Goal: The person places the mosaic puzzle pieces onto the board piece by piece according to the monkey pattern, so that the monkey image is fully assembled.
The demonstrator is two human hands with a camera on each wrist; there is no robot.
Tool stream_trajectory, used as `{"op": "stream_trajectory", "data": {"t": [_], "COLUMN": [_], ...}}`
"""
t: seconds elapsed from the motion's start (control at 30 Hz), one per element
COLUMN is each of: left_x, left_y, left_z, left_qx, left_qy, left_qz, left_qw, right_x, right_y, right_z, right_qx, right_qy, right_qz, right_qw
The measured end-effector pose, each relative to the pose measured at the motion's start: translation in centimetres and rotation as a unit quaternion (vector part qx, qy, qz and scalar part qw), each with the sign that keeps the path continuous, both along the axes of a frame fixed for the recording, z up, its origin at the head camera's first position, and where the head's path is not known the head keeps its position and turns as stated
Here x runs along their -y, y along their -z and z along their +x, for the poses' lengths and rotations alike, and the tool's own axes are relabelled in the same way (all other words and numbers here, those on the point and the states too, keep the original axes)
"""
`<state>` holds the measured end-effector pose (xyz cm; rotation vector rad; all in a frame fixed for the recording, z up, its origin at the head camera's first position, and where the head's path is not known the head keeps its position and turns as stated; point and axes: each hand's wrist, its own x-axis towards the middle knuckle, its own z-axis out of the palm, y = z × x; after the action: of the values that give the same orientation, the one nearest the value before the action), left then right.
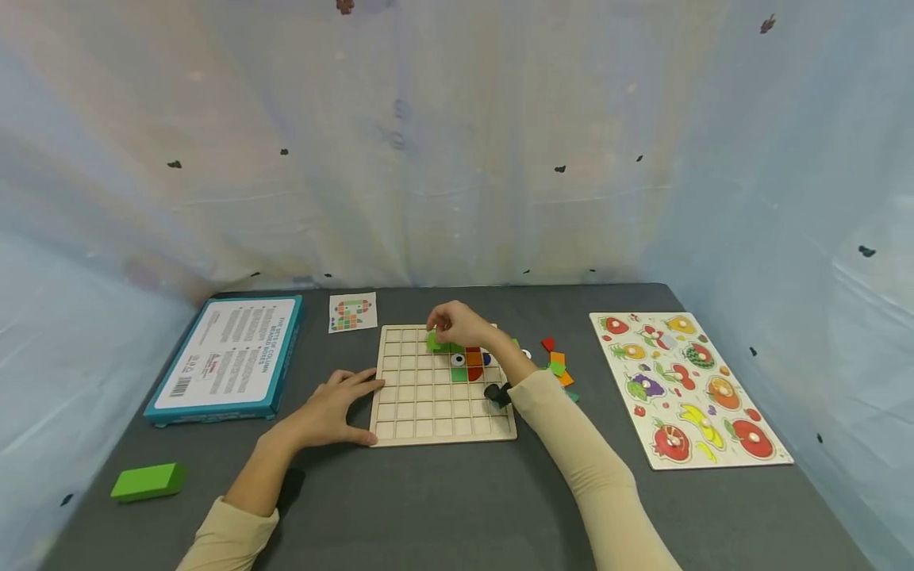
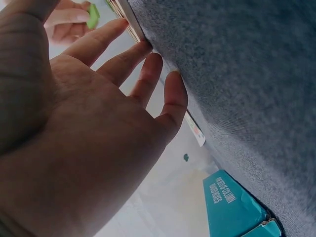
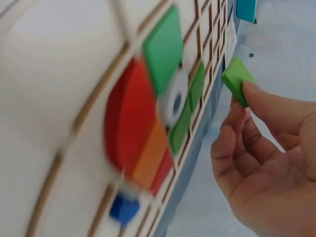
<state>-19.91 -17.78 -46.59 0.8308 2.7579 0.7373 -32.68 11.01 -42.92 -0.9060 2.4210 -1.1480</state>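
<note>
So the biggest thing in the room is a pale speckled sheet (image 1: 457, 159) hanging beyond both hands, and below it a dark grey table (image 1: 443, 507) runs under everything. Well off to the right of the right hand there's a white fruit puzzle board (image 1: 693, 394). Out past the left hand, on its outer side, sits a blue box (image 1: 224, 357) with a white printed label. Next size down is the wooden grid board (image 1: 424, 411), right between the two hands. The left hand (image 1: 328, 411) is spread pretty wide, thumb and fingertips against the board's left edge, not gripping anything. The right hand (image 1: 460, 323) is over the far part of the board, thumb and finger closed in a pinch. To the left of the left forearm lies a green block (image 1: 147, 482), and just ahead of the left hand there's a small pattern card (image 1: 353, 312). A few loose tiles (image 1: 558, 369), red, orange and green, are scattered right of the right hand. Below that hand, set tiles (image 1: 474, 359) sit in the grid: greens, reds, orange, blue, plus a white one with a dark dot. Smallest of the lot is the light green tile (image 3: 238, 81) in the right hand's pinch, lifted clear of the board.
</note>
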Motion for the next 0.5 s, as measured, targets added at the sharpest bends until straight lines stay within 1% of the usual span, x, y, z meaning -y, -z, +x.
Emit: {"op": "stream_trajectory", "data": {"t": [0.2,0.4,0.5], "left_x": [0.1,0.1,0.1], "left_y": [-0.2,0.0,0.0], "left_z": [0.0,-0.1,-0.1], "left_qx": [0.004,0.004,0.005], "left_qy": [-0.005,-0.006,-0.005], "left_qz": [-0.008,-0.009,-0.009], "left_qw": [1.0000,0.9999,0.9999], "right_x": [2.3,2.7,2.6], "right_y": [0.4,1.0,1.2], "right_z": [-0.1,0.0,-0.1], "right_qx": [-0.001,-0.004,-0.011], "right_qy": [0.021,0.019,0.019], "right_qz": [-0.001,0.026,0.031], "right_qw": [0.9998,0.9995,0.9993]}}
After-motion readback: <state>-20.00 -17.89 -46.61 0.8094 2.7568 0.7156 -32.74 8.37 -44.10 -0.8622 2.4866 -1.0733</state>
